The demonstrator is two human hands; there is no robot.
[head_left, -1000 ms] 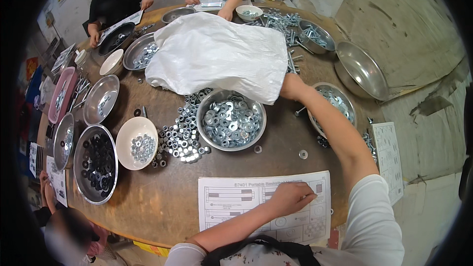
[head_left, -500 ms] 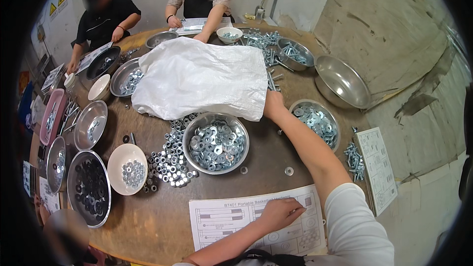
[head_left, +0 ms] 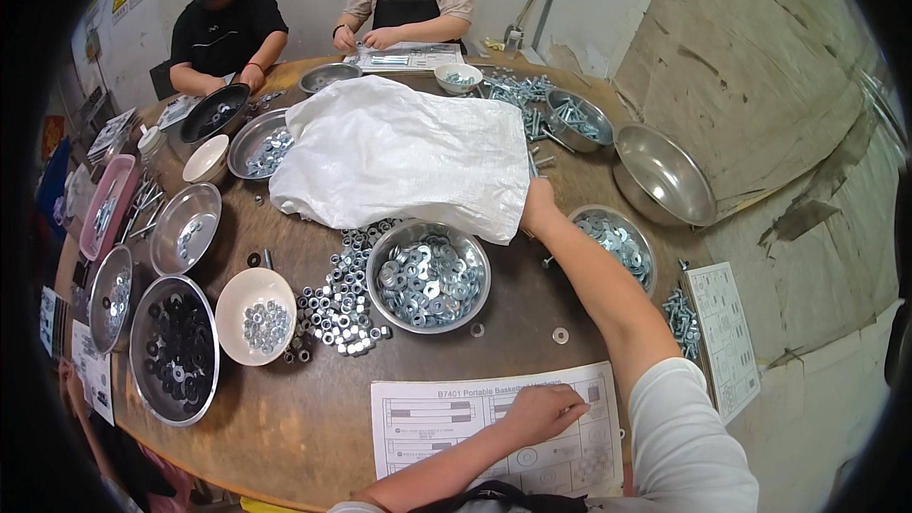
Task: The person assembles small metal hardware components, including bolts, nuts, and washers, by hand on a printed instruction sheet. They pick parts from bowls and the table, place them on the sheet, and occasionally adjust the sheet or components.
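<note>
"Wooden table (head_left: 275, 442), crowded with bowls (head_left: 665, 176); where's the white sack (head_left: 399, 152)?"

"Mid-table, just beyond the washer bowl (head_left: 426, 328); the right hand (head_left: 540, 207) meets its right edge, fingers hidden, so I can't tell its grip; I see the left hand (head_left: 543, 413) half-curled over the printed sheet (head_left: 404, 408), contents unclear."

"Doing it well?"

"I'd move slowly, cloth clear of the nuts (head_left: 350, 302)."

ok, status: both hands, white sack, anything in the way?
Left hand over printed sheet. Right hand at white sack's right edge, fingers hidden, grip unclear. Metal bowl of washers just in front of sack, contact unclear.
</note>
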